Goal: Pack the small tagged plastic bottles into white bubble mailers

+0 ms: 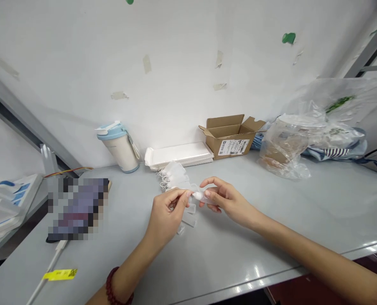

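Note:
My left hand (171,208) is closed, thumb and forefinger pinching at one end of a small white piece (197,195). My right hand (228,199) grips a translucent plastic sleeve (209,201) that meets the white piece. The fingers partly hide where the two join. Just behind my hands lies a row of similar translucent sleeves (176,171) with thin white loops (164,181) at their left ends. A few more clear pieces (189,219) lie below my hands on the grey table (239,262).
At the wall stand a cream tumbler (121,150) with a blue lid, a stack of white flat packs (178,154) and an open cardboard box (231,142). A bagged tub (285,146) is at right. A pixelated phone-like object (80,207) with a white cable (45,275) lies left.

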A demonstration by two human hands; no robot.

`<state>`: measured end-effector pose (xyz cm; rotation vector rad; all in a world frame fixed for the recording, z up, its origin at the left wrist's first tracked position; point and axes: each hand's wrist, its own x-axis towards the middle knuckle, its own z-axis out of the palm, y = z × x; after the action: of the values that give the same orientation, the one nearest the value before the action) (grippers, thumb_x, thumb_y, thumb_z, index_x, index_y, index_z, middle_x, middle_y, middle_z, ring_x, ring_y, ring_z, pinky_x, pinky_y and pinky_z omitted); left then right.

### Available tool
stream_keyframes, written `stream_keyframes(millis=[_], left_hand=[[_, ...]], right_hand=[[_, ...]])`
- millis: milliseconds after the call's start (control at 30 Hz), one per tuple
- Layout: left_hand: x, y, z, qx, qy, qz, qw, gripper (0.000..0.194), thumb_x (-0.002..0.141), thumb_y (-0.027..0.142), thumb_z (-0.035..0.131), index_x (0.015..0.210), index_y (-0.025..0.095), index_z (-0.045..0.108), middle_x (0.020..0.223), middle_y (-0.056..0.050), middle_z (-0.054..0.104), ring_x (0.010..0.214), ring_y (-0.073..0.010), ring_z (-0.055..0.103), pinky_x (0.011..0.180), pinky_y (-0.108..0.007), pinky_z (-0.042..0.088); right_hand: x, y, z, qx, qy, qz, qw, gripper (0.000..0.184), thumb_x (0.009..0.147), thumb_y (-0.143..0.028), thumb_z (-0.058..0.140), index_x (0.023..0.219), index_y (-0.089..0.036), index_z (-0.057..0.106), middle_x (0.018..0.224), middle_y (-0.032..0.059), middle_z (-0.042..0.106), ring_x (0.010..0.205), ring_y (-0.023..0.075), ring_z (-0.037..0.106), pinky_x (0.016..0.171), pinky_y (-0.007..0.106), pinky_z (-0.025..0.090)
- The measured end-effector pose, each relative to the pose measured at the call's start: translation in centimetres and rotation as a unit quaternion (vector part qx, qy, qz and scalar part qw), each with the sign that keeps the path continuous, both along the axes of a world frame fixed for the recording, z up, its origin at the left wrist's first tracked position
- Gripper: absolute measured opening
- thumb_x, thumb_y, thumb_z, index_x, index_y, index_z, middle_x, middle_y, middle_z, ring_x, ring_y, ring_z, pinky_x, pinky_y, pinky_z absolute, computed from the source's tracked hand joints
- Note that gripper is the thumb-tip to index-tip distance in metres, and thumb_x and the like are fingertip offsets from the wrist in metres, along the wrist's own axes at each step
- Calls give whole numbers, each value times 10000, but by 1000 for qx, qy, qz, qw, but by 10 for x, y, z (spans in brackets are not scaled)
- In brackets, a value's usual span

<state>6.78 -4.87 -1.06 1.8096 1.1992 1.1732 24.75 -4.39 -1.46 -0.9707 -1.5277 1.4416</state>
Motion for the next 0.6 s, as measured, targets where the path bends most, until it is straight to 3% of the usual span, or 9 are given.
stream_keyframes(millis=[133, 267, 400, 600], left_hand=[[1, 0, 0, 2, -6, -10, 1000, 267, 838, 305, 524, 627, 157, 598, 566, 23, 500, 522, -77, 401, 494, -198, 318], [-1, 3, 0, -83, -69, -30, 994, 327, 846, 357, 508, 604, 149, 579, 504, 34, 447, 461, -64, 364, 473, -200, 321], [-4, 8, 3, -118, -140, -39, 982, 306, 854, 359, 485, 735, 137, 660, 616, 5, 537, 466, -57, 401, 470, -203, 344], [-7, 8, 8, -110, -104, -29, 988, 228, 782, 363, 601, 743, 146, 662, 596, 20, 544, 473, -56, 407, 461, -187, 350]], right_hand=[[0, -1, 2, -3, -6, -6, 1000, 351, 826, -504, 522, 981, -201, 433, 701, 6, 612, 512, 78, 372, 485, 240, 273], [0, -2, 5, 8, 6, 3, 1000, 328, 845, -494, 499, 980, -202, 433, 708, 7, 602, 511, 75, 358, 489, 244, 269], [2, -3, 8, 8, 22, 11, 1000, 304, 858, -469, 492, 993, -203, 429, 715, 6, 597, 510, 72, 349, 496, 249, 269], [5, -2, 10, 7, 3, 16, 1000, 302, 862, -478, 482, 999, -213, 432, 722, 4, 598, 507, 73, 343, 488, 247, 252]])
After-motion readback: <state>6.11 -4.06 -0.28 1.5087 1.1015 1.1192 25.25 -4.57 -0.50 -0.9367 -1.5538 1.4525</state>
